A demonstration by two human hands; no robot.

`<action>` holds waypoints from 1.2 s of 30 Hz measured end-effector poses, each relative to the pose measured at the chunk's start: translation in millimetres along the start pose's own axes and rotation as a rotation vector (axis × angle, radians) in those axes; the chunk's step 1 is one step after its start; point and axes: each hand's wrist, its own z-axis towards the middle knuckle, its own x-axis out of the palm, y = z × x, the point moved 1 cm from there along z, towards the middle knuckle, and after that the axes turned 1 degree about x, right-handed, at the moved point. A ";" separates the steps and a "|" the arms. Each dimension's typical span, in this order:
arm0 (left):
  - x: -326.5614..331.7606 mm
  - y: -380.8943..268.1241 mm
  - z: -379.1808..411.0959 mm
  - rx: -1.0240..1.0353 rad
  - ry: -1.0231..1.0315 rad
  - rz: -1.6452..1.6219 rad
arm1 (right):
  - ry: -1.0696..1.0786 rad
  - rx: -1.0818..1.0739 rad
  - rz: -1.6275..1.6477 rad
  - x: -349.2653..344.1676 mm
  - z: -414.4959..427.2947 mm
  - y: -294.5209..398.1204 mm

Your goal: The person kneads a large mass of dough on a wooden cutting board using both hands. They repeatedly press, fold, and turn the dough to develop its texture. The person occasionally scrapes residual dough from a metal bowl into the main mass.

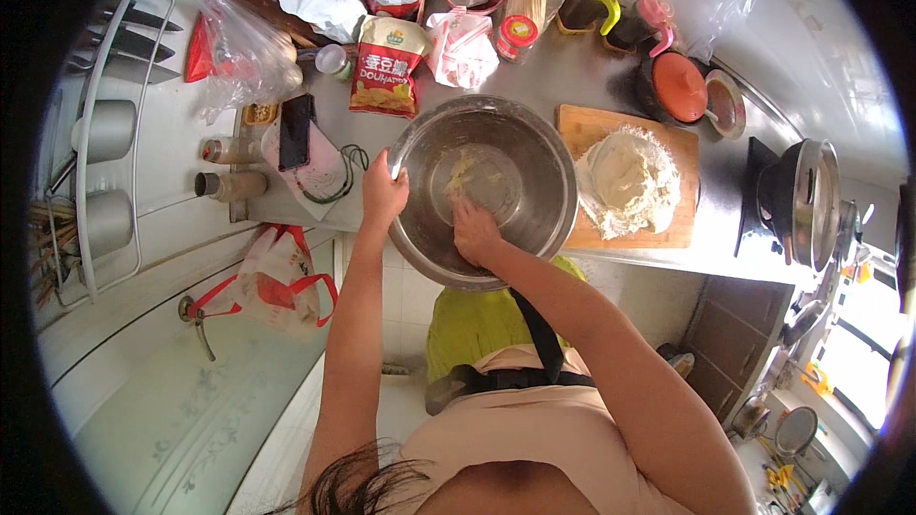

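A large stainless steel basin sits at the counter's front edge, before my body. My left hand grips its left rim, thumb over the edge. Inside the basin is my right hand, its fingers reaching to the bottom, where some pale yellowish residue sticks to the metal. Whether those fingertips hold anything cannot be made out. Close on the right, a mound of pale floury dough rests on a wooden cutting board.
A red snack bag lies behind the basin. At left are a black phone and shaker jars. Back right stands a pot with an orange lid; a lidded pan is at far right. A plastic bag hangs from the door handle.
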 end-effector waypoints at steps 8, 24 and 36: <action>-7.2 -10.1 -3.7 0.063 -0.050 0.016 | -0.142 0.120 0.079 -14.7 17.3 16.3; 14.8 6.6 -5.9 -0.081 -0.060 0.055 | -0.176 0.252 -0.255 -46.0 40.3 -16.4; 9.8 -6.5 -13.9 -0.143 -0.098 -0.033 | -0.817 0.087 0.261 -150.7 -21.4 -25.5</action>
